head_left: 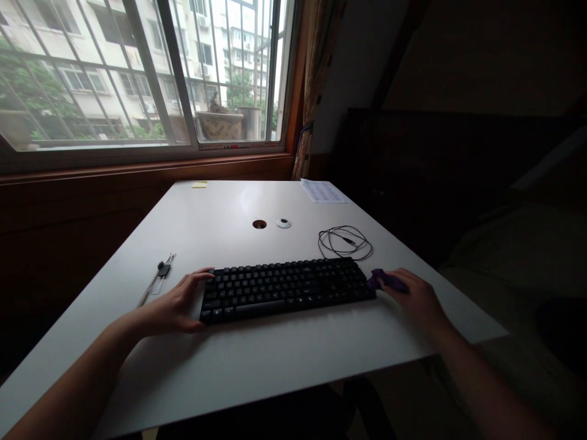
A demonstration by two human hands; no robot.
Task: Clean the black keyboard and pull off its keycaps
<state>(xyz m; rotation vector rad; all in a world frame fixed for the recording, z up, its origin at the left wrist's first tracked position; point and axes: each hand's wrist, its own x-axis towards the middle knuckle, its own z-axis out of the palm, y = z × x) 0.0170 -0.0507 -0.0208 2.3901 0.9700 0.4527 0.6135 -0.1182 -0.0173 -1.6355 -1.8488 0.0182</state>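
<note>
A black keyboard (284, 287) lies on the white table, its keys facing up. My left hand (177, 302) grips its left end, with fingers at the far corner and thumb at the near corner. In my right hand (415, 296) is a crumpled purple cloth (387, 280), which touches the keyboard's right end. The fingers of that hand are closed around the cloth and partly hidden. A thin black cable (346, 242) lies loosely coiled behind the keyboard's right part, its plug inside the loops.
The white table (220, 226) has a round cable hole (259, 224) with a white cover (283, 223) beside it. Printed papers (323, 190) and a yellow note (199, 184) lie at the far edge. Left of the keyboard is a slim metal object with a black clip (164, 269). A barred window stands behind.
</note>
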